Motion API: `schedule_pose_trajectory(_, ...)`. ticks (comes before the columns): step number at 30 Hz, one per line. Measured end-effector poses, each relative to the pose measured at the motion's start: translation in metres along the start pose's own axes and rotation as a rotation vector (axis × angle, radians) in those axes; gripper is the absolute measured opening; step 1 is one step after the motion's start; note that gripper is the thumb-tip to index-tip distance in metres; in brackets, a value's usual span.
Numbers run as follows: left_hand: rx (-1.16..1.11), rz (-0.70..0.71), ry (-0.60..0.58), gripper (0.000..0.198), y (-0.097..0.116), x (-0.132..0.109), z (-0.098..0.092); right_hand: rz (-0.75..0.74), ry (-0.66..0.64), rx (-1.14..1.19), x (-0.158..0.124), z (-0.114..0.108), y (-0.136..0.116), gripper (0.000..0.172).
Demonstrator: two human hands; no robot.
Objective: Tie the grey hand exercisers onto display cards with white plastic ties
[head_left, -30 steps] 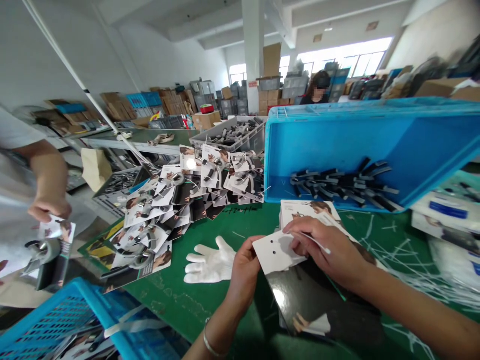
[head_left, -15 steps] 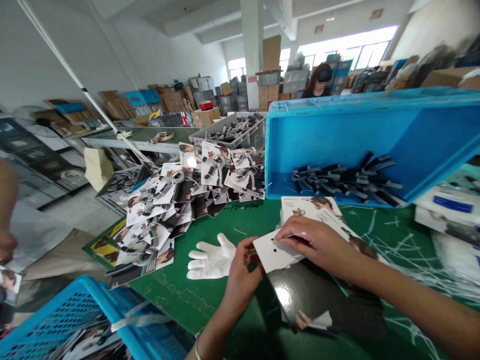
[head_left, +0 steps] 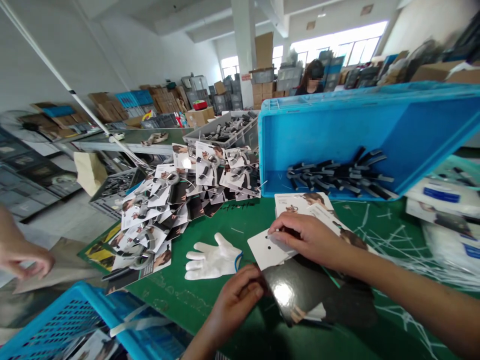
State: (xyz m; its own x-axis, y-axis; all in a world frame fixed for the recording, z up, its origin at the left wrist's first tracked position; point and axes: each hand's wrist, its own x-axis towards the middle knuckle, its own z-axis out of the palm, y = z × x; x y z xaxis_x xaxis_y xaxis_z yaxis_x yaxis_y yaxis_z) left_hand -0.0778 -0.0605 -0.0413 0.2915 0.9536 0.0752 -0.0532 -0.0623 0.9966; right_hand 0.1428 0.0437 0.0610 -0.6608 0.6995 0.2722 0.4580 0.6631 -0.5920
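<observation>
A printed card [head_left: 322, 295] with a dark glossy face and a white top with small black holes lies over a stack of white printed cards [head_left: 287, 201]. My right hand [head_left: 309, 237] rests on the white part, its thumb and fingers pinched beside the holes; whatever is between the fingertips is too small to make out. My left hand [head_left: 236, 300] is at the card's left edge with curled fingers, the tips partly hidden there. Just beyond it a white glove [head_left: 212, 257] lies flat on the green table [head_left: 187, 305].
Behind stands a tipped blue crate [head_left: 277, 135] with black-and-grey handled tools [head_left: 341, 175]. Carded tools [head_left: 150, 215] are heaped at left. A blue basket [head_left: 75, 305] is at front left, near another person's hand [head_left: 26, 257]. White plastic strips [head_left: 397, 255] litter the right.
My left hand has dropped from the white corner to lower along the card's left edge. My right hand stays pinched near the holes. The other person's hand has come further into view.
</observation>
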Motion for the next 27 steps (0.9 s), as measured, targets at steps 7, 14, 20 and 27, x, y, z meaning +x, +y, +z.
schedule_pose_trajectory(7,0.228,0.23,0.463,0.014,0.003,0.035,0.013,-0.052,-0.066,-0.145,0.008,-0.002,-0.003,0.012)
schedule_pose_trajectory(14,-0.147,0.08,0.413,0.025,-0.001,0.056,0.035,-0.106,-0.057,-0.235,0.007,0.001,-0.008,0.017)
schedule_pose_trajectory(20,-0.25,0.058,0.45,0.027,-0.004,0.053,0.035,-0.146,-0.101,-0.252,0.001,0.0,-0.007,0.023)
schedule_pose_trajectory(27,-0.178,0.073,0.445,0.022,-0.003,0.049,0.035,-0.119,-0.121,-0.177,-0.001,-0.004,-0.007,0.014)
